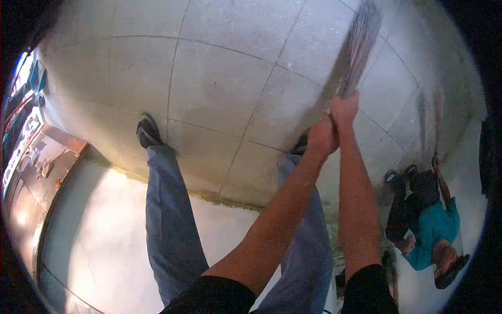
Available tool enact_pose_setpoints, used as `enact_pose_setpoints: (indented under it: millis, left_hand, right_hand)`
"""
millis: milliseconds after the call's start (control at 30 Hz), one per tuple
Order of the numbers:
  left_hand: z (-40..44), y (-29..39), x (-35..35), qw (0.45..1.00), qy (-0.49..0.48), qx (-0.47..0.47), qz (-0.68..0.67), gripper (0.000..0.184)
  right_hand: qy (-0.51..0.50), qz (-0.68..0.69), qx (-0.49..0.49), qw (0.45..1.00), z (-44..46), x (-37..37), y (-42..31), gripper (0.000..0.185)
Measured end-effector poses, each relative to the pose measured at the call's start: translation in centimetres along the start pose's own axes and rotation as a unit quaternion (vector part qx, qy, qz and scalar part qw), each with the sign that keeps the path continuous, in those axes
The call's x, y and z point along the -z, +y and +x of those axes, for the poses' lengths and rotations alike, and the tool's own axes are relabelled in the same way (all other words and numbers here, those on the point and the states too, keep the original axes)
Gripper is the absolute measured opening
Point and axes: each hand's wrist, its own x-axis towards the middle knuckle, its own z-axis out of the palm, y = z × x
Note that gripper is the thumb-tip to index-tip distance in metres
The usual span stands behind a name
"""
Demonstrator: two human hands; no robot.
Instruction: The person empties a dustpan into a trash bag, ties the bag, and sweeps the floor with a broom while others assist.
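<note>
A stick broom point(363, 47), a long bundle of thin stiff sticks, stretches from my hands toward the top right over the tiled floor. Gripping its narrow end, my right hand point(345, 109) is closed nearest the bristles. Just below and to the left, my left hand point(322, 137) is also closed, pressed up against the right one. The handle part inside my fingers is mostly hidden. Both arms reach out straight, crossing in front of my right leg. The bristle tips are smeared by motion and run out of the frame's top.
Large grey tiles make up the floor point(219, 86). My sandalled foot point(149, 131) stands on the left. A white wall point(115, 235) rises behind my legs. A brown wooden panel point(57, 167) stands at left. On the right, a person in a teal shirt point(431, 227) holds a blurred long tool.
</note>
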Motion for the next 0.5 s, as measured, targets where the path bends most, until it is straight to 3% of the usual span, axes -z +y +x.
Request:
enact_pose_setpoints:
  millis: [100,133,233,267,300,367,400,467,500]
  left_hand:
    - [-1.3,-6.8,5.3,0.998,0.029,0.058,0.022,0.050]
    - [-1.8,-9.4,7.3,0.993,0.040,0.079,0.076,0.051]
    - [-5.1,-16.2,14.6,0.983,0.069,0.106,0.137,0.054]
    - [-6.0,-19.2,16.8,0.973,0.077,0.136,0.169,0.055]
    - [-6.8,-21.8,18.9,0.962,0.087,0.163,0.199,0.056]
    - [-8.9,-25.4,23.4,0.964,0.177,0.095,0.175,0.058]
    - [-9.4,-25.9,25.8,0.960,0.165,0.174,0.142,0.057]
    - [-10.3,-28.3,30.8,0.952,0.205,0.225,-0.025,0.057]
    - [-10.4,-29.2,32.2,0.952,0.206,0.225,-0.027,0.057]
  right_hand:
    - [0.006,0.012,0.011,1.000,-6.0,-6.9,-3.0,0.056]
    - [-0.054,0.026,-0.029,0.998,-8.0,-8.8,-4.9,0.060]
    - [-0.077,0.073,-0.040,0.994,-16.3,-16.1,-9.0,0.073]
    - [-0.028,0.121,0.028,0.992,-18.4,-20.9,-8.2,0.066]
    - [-0.088,0.134,-0.014,0.987,-20.9,-20.5,-11.7,0.064]
    - [-0.190,0.169,-0.061,0.965,-24.3,-20.4,-18.2,0.064]
    - [-0.234,0.191,-0.068,0.951,-25.7,-21.6,-20.2,0.064]
    - [-0.231,0.175,-0.004,0.957,-29.4,-25.8,-23.8,0.066]
    - [-0.291,0.177,-0.002,0.940,-30.8,-26.8,-26.1,0.068]
